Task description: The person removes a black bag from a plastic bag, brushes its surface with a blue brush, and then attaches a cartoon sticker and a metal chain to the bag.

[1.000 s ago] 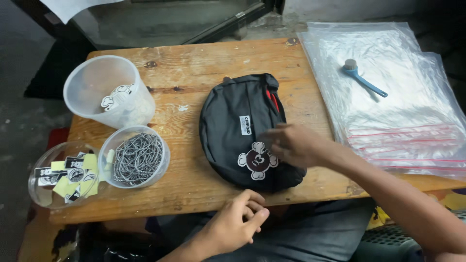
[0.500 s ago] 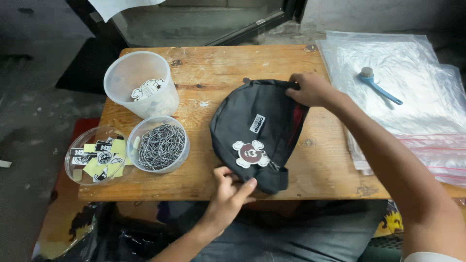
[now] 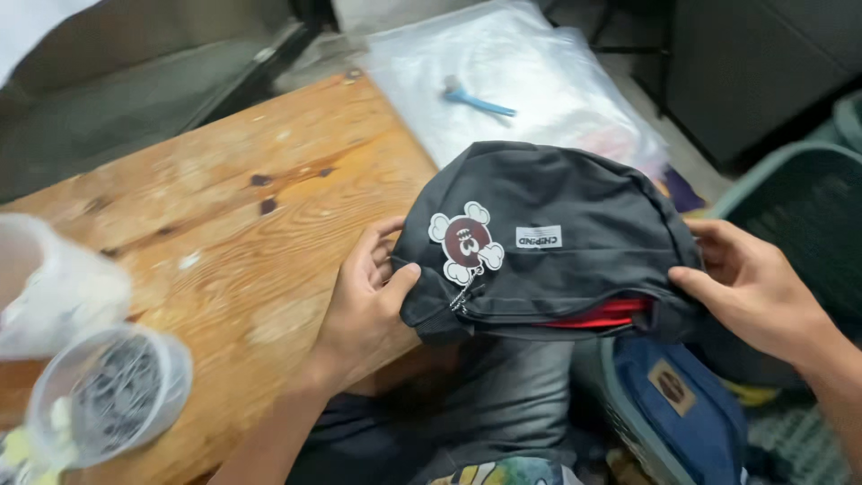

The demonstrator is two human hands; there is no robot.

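A black pouch bag (image 3: 557, 242) with a round brown-and-white charm (image 3: 465, 244) and a small white label is lifted off the wooden table (image 3: 242, 224), past its right front corner. My left hand (image 3: 364, 296) grips the bag's left end, thumb on top. My right hand (image 3: 763, 287) holds its right end. A red lining (image 3: 597, 314) shows through the bag's opening along the lower edge.
A clear tub of metal chains (image 3: 112, 395) and a tall clear cup (image 3: 49, 287) stand at the table's left front. Clear plastic bags (image 3: 512, 81) with a blue tool (image 3: 476, 99) lie beyond the table. A blue bag (image 3: 682, 404) sits in a bin below.
The bag has left the tabletop and moved right, held up in both hands over my lap. The camera view has swung to the right.
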